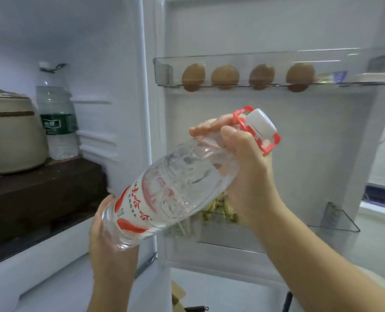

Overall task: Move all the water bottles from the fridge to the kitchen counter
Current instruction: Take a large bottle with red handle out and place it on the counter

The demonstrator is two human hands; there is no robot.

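The right hand (243, 167) is wrapped around the neck of a large water bottle (164, 188) just below its white cap (262, 122), while the left hand (106, 233) cups the base, so the bottle hangs tilted in front of the open fridge door (277, 30). This looks like the carry-out step: next, swing it clear toward the counter, which is out of view. A second, green-labelled bottle (57, 118) stands on the inner shelf (40, 183) beside a ceramic pot (11, 136), awaiting its turn.

Head cam, close, facing open fridge (110, 64) interior.

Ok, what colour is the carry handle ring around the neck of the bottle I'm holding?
Red, on the handle ring below the white cap; head view.
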